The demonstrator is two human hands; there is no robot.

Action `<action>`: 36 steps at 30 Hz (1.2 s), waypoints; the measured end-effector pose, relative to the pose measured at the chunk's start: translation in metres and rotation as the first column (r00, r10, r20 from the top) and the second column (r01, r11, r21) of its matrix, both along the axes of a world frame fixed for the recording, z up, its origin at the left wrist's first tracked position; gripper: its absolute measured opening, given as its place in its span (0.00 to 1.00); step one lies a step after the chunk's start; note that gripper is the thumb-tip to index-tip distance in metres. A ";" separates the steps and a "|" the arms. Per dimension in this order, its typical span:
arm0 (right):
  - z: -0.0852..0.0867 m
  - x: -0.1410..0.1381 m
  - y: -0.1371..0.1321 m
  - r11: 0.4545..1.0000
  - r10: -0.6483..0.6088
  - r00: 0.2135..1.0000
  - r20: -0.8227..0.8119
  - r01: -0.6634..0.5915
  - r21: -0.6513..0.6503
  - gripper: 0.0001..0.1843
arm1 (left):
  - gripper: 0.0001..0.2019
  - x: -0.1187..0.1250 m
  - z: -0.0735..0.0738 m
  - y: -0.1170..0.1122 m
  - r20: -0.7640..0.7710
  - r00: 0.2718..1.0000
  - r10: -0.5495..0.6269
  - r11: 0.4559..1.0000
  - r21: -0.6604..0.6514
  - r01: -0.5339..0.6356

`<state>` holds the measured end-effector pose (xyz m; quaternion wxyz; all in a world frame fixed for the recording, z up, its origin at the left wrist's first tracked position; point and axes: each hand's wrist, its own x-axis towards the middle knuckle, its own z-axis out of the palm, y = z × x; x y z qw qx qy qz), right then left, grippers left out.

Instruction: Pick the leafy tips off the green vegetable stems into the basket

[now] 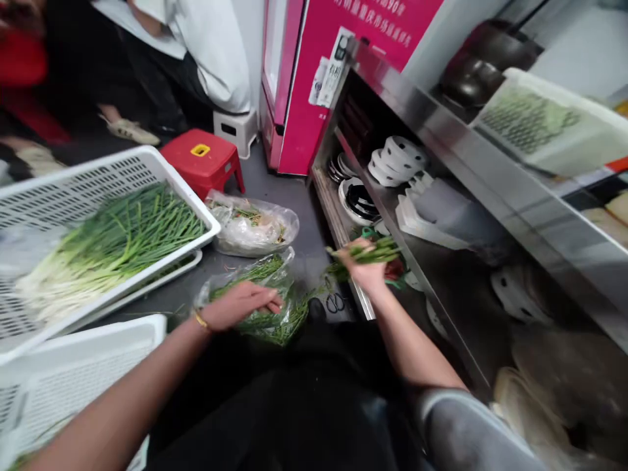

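Note:
A small bunch of green vegetable stems (383,250) is gripped in my right hand (366,267), in front of the lower shelf. My left hand (243,304), a thin yellow bangle at its wrist, hovers over a clear plastic bag of thin greens (275,327). Its fingers stretch loosely forward and I see nothing held in them. Black-handled scissors (335,302) lie on the floor between the bag and the shelf. Behind the right hand, a dark red item and green netting show in part.
On the left, a white basket (189,196) holds long green onions; another white basket (157,327) stands nearer. Beyond the greens sit a second plastic bag (282,226) and a red stool (196,154). Steel shelving (456,154) with dishes runs along the right. People sit at the back left.

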<state>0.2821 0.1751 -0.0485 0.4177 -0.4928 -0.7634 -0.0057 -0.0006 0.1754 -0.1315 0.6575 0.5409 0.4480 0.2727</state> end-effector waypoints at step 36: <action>0.028 -0.008 -0.135 0.458 0.159 0.464 -0.871 -0.817 -0.351 0.16 | 0.28 0.102 0.097 -0.163 0.324 0.814 -0.482 0.820 -0.158 0.550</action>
